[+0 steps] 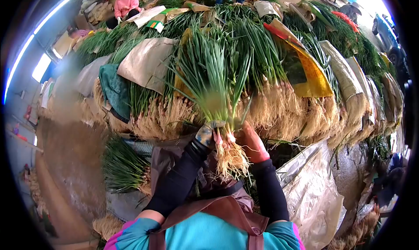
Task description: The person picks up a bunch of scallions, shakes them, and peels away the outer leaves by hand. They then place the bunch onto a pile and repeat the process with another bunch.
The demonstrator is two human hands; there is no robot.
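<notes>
A bunch of green onions (225,138) stands upright in front of my chest, its long leaves fanned upward and its pale roots hanging down. My left hand (207,134), in a patterned glove, is closed around the left side of the stems just above the pinkish bulbs. On the other side, my right hand (253,145) grips the bunch near its lower leaves, with some of its fingers hidden behind the stems. Straight ahead, more green onions (163,117) lie in a long heap, roots toward me.
Sacks (148,62) and a yellow-and-red sheet (310,75) drape over the heap. Another green onion bundle (124,165) lies at my left, with clear plastic sheeting (312,197) at my right. Beyond the heap sits a person in a pink top (125,5). A blue vehicle (387,34) stands far right.
</notes>
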